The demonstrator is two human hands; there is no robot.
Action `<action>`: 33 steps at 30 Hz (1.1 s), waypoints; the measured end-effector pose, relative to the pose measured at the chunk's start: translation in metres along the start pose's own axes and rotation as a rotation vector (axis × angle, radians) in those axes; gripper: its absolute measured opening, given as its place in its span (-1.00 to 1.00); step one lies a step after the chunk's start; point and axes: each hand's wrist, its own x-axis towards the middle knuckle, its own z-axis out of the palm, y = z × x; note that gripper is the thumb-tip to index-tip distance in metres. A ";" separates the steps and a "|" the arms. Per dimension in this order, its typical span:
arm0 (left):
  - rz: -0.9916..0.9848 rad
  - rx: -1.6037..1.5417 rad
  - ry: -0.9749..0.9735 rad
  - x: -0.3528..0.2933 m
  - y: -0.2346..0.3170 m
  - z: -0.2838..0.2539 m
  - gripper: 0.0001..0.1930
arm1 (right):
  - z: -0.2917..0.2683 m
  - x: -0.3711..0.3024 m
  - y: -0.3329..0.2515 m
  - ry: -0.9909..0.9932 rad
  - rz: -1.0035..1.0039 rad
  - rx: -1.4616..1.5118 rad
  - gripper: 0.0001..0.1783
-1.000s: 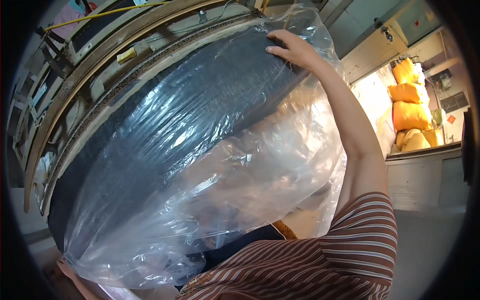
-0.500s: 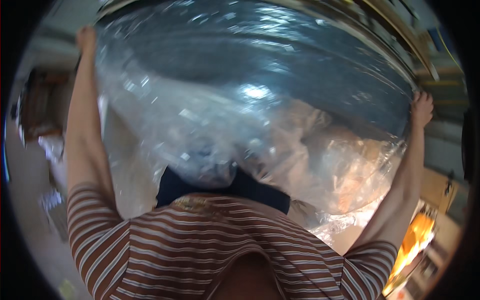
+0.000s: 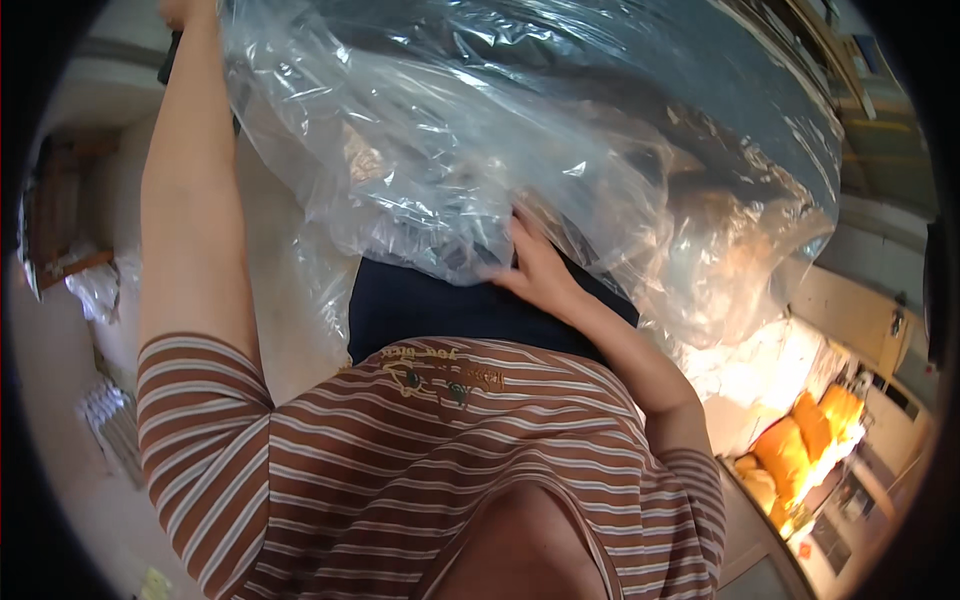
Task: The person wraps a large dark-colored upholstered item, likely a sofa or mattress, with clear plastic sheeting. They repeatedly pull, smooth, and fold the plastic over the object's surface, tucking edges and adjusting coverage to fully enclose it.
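A large sheet of clear plastic [image 3: 400,150] hangs in crinkled folds before my body, over a big dark blue-grey thing [image 3: 620,50] whose kind I cannot make out. My left arm stretches far up the left side. At the top rim, my left hand [image 3: 176,12] is closed beside the sheet's upper left edge, partly cut off by the picture. Low in the middle, in front of my waist, my right hand [image 3: 545,275] touches the sheet's lower edge. Its thumb is spread away from the fingers, whose tips are partly hidden by the plastic folds.
Orange-yellow bundles [image 3: 800,440] lie in bright light at the lower right, near a pale cabinet [image 3: 860,310]. Long wooden strips [image 3: 830,50] stand at the upper right. On the left are a brown wooden piece of furniture [image 3: 65,210] and a crumpled white plastic bag [image 3: 95,290].
My right hand has come from the sheet's far right edge down to its lower middle. My left hand has shifted up toward the rim. The plastic's lower part hangs in looser folds.
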 end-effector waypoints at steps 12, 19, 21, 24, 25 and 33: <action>0.015 -0.453 -0.114 -0.065 0.055 -0.012 -0.81 | -0.340 -0.090 -0.157 0.095 -0.890 0.669 -0.50; 0.040 -0.248 -0.128 -0.020 0.000 0.014 -0.70 | -0.120 -0.052 -0.043 0.713 0.048 -0.287 -0.66; 0.098 -0.165 -0.154 0.020 -0.027 0.008 -0.66 | -0.121 -0.055 0.000 0.915 -0.031 -0.027 -0.63; 0.128 -0.185 -0.216 0.028 -0.014 0.016 -0.67 | -0.232 -0.146 0.102 1.536 -0.112 -0.115 -0.55; 0.176 -0.226 -0.146 0.041 -0.007 0.002 -0.68 | -0.272 -0.185 0.081 1.600 -0.149 -0.553 -0.53; 0.299 -0.584 -0.585 -0.217 0.157 -0.013 -0.81 | -0.573 -0.420 -0.167 1.625 0.250 -2.017 -0.70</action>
